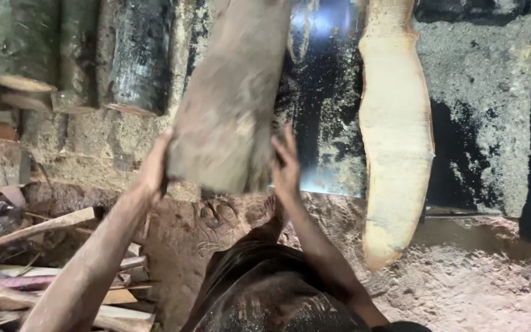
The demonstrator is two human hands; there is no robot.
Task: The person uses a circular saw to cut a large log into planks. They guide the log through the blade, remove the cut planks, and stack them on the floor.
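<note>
- We see a thick log (pixel 232 98), grey-brown and blurred, filling the upper middle of the frame and running from the top edge down to the centre.
- Our left hand (pixel 153 167) presses flat against the log's lower left end, fingers spread upward along the bark.
- Our right hand (pixel 285 165) grips the lower right end, fingers open and wrapped on the wood, so the log is grasped between both palms.
- The log sits above a dark metal table (pixel 324 110) dusted with sawdust; we cannot tell whether its lower end rests on the table edge or is held just off it, as the blur hides the contact.
- To the right of centre a pale slab of cut wood (pixel 394 135) lies lengthwise on the same surface, well apart from our hands.
- In the upper left of the frame several round logs (pixel 75 55) lie side by side, cut ends facing us.
- At lower left a heap of thin offcuts (pixel 50 270) lies under our left forearm.
- Reddish sawdust (pixel 474 276) covers the ground at lower right.
- A dark shiny garment (pixel 265 289) covers our knee at the bottom centre.
</note>
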